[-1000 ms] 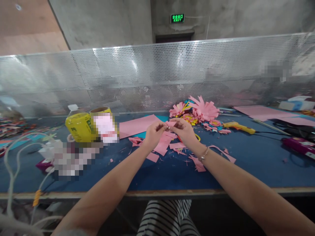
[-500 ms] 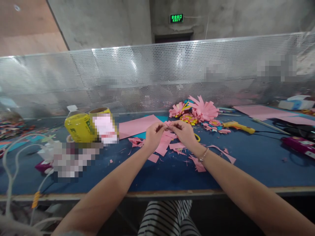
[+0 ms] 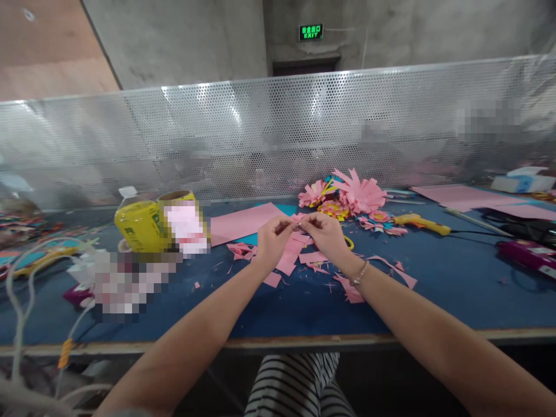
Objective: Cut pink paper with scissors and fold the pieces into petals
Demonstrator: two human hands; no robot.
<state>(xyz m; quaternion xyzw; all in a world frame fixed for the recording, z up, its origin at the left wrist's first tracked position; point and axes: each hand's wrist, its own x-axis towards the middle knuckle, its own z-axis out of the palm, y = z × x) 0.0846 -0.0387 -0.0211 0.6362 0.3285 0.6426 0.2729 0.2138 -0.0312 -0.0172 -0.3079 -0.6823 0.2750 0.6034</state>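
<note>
My left hand (image 3: 275,238) and my right hand (image 3: 324,234) meet above the middle of the table, fingertips pinched. Between them is a small piece of pink paper (image 3: 297,218), mostly hidden by the fingers. Beneath the hands lie cut pink paper scraps (image 3: 290,259), and another bunch of scraps (image 3: 241,251) rests left of my left hand. A yellow ring-shaped handle (image 3: 348,242) shows beside my right wrist. Behind, a large pink paper sheet (image 3: 247,223) overlaps a blue sheet. Finished-looking fringed paper flowers (image 3: 360,194) in pink, yellow and blue sit beyond my right hand.
A yellow glue gun (image 3: 423,223) with a black cord lies to the right, near a purple power strip (image 3: 527,259). On the left stand a yellow-labelled bottle (image 3: 141,226) and a tape roll (image 3: 179,197). A perforated metal screen (image 3: 243,139) borders the table's back.
Both hands stay in nearly the same place, still pinching the pink paper, with slight finger shifts. At the far left, a yellow object now shows behind the white cables.
</note>
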